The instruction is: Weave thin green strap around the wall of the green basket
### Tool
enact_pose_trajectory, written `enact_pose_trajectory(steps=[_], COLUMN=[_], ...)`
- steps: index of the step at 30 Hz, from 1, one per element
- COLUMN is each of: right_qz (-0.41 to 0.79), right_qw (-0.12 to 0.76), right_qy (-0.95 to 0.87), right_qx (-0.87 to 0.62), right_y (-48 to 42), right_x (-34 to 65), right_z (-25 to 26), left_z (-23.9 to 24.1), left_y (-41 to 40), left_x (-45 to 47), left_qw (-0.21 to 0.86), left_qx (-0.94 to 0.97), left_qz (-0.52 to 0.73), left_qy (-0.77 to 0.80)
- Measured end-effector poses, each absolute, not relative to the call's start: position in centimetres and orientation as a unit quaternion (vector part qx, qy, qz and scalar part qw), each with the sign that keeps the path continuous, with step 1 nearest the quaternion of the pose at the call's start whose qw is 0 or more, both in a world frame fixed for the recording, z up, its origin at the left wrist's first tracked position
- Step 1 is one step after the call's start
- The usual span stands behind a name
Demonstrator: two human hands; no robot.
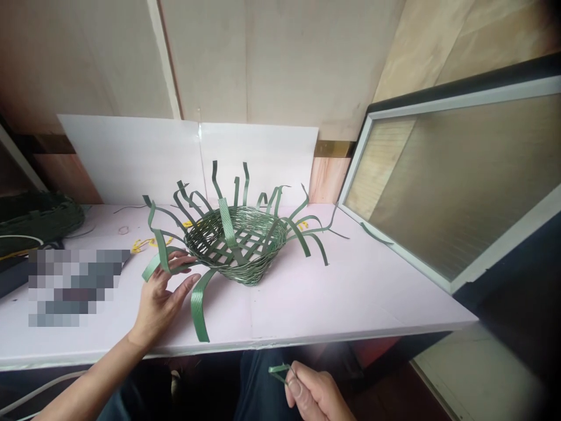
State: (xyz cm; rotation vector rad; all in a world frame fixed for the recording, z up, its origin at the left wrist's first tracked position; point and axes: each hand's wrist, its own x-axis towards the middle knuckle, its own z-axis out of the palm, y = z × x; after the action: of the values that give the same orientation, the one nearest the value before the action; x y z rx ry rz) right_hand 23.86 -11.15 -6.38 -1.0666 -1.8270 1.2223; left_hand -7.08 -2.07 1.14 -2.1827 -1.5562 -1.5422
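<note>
A green woven basket [258, 269] of plastic strapping stands on the table, its wall of thin strands rising from a wider lattice base. Loose flat straps [198, 310] stick out all around its rim, some bent down, some upright. My left hand [160, 298] is at the basket's left side, thumb and fingers apart, the fingers partly behind a curled strap. Whether it touches the rim is unclear. Below the table's front edge, over my lap, my right hand [313, 389] pinches a thin green strip [277, 369] folded into a small loop.
A second dark green basket [39, 213] sits at the far left. Yellow strip scraps [146, 244] lie behind my left hand. A blurred-out patch [79, 286] covers something on the left. On the right leans a framed pane [438, 187]; a loose green strip [376, 235] lies near it.
</note>
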Motion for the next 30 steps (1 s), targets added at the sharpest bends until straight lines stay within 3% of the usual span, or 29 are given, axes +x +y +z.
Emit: enact_pose_trajectory(steps=[7, 12, 14, 18, 20, 24, 30], right_qz=[0.362, 0.25, 0.212, 0.174, 0.176, 0.158, 0.116], right_qw=[0.372, 0.421, 0.43, 0.478, 0.497, 0.498, 0.432], right_qy=[-0.74, -0.763, -0.771, -0.763, -0.754, -0.764, -0.769], right_qx=[-0.427, -0.421, -0.419, -0.399, -0.391, -0.379, -0.457], right_y=[-10.5, -8.1, -6.6, -3.8, -2.7, -1.2, -0.1], right_x=[23.6, 22.8, 22.0, 20.1, 19.1, 17.8, 17.6], right_z=[-5.2, -1.2, 0.1, 1.6, 1.9, 1.7, 0.7], left_z=[2.3, 1.4, 1.3, 2.1, 2.3, 2.1, 2.4], left_y=[-0.8, -1.0, -1.1, -0.8, -0.2, 1.2, 1.4], left_x=[-8.4, -7.8, -7.1, -5.4, -4.9, -4.2, -3.0], left_qw=[0.139, 0.137, 0.062, -0.213, -0.273, -0.196, -0.087], left_qx=[-0.758, -0.778, -0.772, -0.749, -0.751, -0.785, -0.806], left_qz=[-0.471, -0.438, -0.458, -0.471, -0.451, -0.434, -0.442], left_qy=[-0.43, -0.429, -0.437, -0.415, -0.397, -0.395, -0.384])
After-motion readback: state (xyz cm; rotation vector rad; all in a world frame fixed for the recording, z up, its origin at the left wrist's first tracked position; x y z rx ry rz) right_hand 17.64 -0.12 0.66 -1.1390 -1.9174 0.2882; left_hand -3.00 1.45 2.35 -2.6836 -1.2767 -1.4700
